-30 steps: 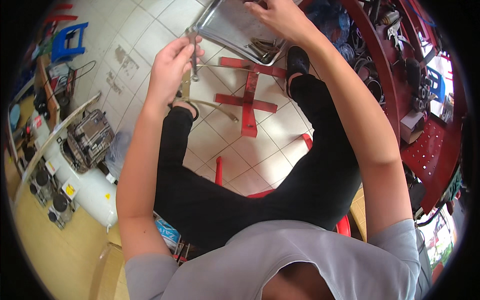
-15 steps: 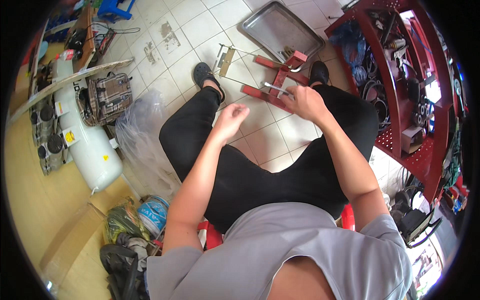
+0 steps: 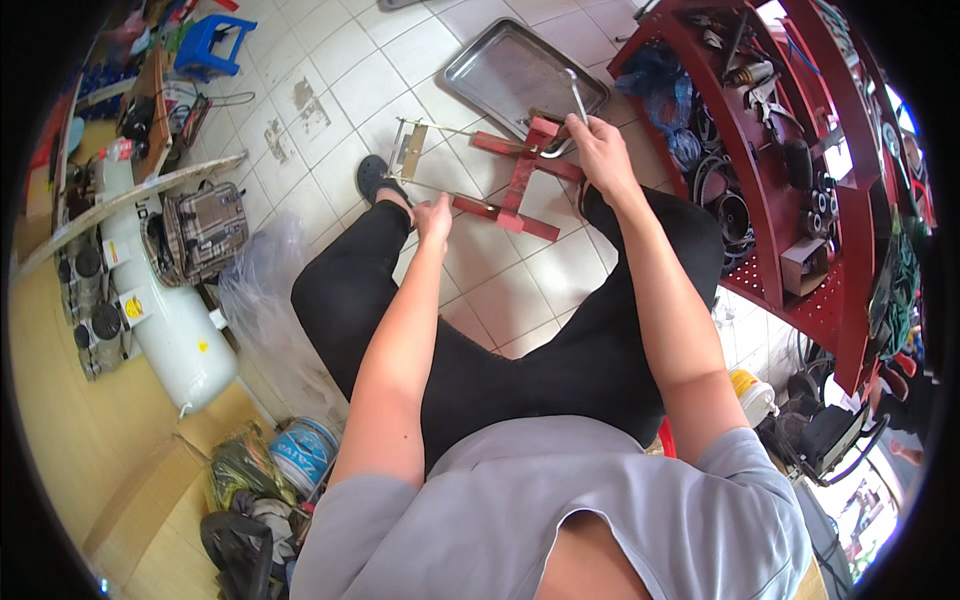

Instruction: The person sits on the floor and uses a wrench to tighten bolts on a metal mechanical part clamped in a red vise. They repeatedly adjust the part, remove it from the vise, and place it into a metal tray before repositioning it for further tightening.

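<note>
On the tiled floor between my feet stands a red metal stand (image 3: 520, 188) with crossed bars and an upright block. Thin rods run from it to a small metal frame with a tan plate (image 3: 412, 152). My left hand (image 3: 432, 218) is closed at the near left end of the stand, where a rod meets a red bar; its fingertips are partly hidden. My right hand (image 3: 602, 155) grips a silver wrench (image 3: 577, 97), its free end pointing up and away over the metal tray. A curved shiny part (image 3: 556, 151) shows beside that hand, by the block.
Beyond the stand lies a shallow metal tray (image 3: 480, 75). A red perforated shelf (image 3: 770, 282) full of parts and cables rises at the right. To the left are a plaid bag (image 3: 205, 222), a white tank (image 3: 190, 340), clear plastic sheeting (image 3: 262, 290) and a blue stool (image 3: 205, 50).
My left hand has reached forward to the stand's near left end. The right hand has moved forward, and the wrench has swung from pointing left to pointing away. The whole view has shifted.
</note>
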The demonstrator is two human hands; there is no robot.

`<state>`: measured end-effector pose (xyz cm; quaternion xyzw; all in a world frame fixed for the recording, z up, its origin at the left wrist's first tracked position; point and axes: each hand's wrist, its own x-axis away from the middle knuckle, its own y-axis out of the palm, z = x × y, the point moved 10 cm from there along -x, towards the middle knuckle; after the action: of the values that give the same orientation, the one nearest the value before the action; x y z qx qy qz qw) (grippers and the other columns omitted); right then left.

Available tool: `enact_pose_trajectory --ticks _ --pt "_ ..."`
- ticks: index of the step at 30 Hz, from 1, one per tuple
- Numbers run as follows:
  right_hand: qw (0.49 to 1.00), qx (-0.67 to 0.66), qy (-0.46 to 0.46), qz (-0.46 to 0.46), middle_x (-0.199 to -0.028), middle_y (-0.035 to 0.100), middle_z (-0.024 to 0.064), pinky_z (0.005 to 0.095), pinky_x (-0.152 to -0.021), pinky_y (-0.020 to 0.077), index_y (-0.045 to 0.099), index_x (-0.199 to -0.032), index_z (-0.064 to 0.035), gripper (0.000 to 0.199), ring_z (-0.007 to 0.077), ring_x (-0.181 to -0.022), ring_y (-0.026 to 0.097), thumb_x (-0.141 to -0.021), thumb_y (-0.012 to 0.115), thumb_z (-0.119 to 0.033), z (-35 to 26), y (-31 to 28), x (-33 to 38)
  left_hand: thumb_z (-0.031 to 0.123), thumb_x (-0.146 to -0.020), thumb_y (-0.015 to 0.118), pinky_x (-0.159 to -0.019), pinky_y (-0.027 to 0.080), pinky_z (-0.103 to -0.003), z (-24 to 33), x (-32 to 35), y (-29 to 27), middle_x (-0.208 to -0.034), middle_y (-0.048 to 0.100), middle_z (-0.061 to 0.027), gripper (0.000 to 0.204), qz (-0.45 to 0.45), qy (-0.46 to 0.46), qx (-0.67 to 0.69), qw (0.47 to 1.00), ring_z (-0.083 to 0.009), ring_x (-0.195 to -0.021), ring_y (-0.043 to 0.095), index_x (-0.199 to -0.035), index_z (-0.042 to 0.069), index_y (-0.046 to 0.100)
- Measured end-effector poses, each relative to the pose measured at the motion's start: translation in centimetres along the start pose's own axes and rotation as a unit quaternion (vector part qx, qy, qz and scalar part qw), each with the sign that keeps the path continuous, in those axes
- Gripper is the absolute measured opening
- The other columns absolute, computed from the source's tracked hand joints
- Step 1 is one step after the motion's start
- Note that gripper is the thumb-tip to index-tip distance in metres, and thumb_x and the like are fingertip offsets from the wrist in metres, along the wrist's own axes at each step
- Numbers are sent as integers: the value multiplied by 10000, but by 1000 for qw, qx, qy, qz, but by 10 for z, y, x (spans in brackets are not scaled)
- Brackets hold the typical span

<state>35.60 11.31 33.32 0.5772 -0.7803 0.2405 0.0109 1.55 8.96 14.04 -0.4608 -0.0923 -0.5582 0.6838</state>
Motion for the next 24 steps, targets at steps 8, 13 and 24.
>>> enact_pose_trajectory --ticks 8,13,24 --pt "996 -59 62 3 -717 548 53 294 -627 405 580 -898 31 299 123 -695 493 -874 534 -264 -11 -11 -2 192 -879 560 -836 460 -346 154 66 5 -995 605 -155 247 -36 360 68 930 -274 -935 589 -1002 -17 605" --pt "997 -27 47 46 -767 580 119 318 -696 428 543 -960 40 289 183 -758 544 -840 526 -223 6 -22 -12 144 -864 539 -851 455 -341 252 109 27 -1058 584 -138 236 -101 458 -29 883 -238 -975 579 -1063 28 592" --pt "984 -123 -36 127 -657 593 89 328 -586 451 618 -896 10 283 169 -582 540 -795 646 -252 -5 -42 -16 233 -714 690 -943 404 -441 242 174 131 -1123 512 -219 480 -88 545 -402 730 -405 -1140 436 -1081 -14 504"
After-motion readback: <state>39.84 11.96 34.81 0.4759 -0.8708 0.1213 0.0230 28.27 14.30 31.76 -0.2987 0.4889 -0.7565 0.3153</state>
